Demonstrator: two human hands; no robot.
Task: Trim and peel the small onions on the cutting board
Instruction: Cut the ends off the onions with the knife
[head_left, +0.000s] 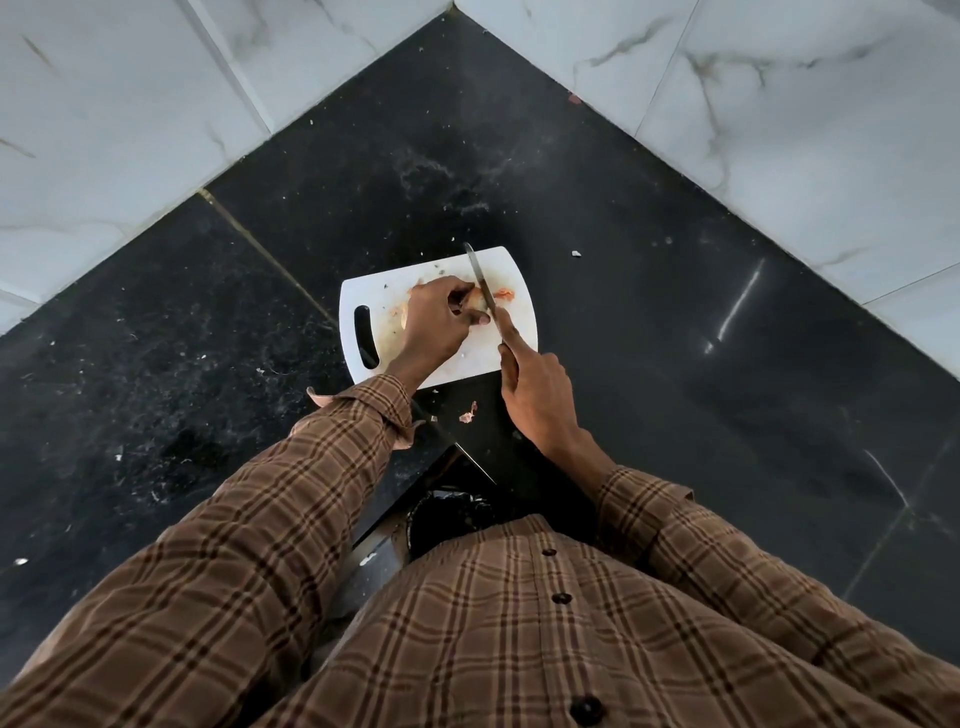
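Trimming step: left hand (439, 317) pinches what appears to be a small onion (475, 301) on the cutting board (441, 358), right hand (535, 395) grips the knife (480, 283); next, a steady downward cut.

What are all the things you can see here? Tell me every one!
cutting board: one, white, on the black counter, handle slot on its left side
onion: one plainly seen, pale, on the board under the left hand; more cannot be told
knife: one, silvery blade, laid across the onion
peel scraps: a few, pinkish orange, on the board right of the blade; one more piece on the counter by the board's near edge
counter: one, black, speckled with crumbs
wall tiles: white marbled, on both sides behind the counter
left hand: holds the onion
right hand: grips the knife
shirt sleeves: two, brown checked
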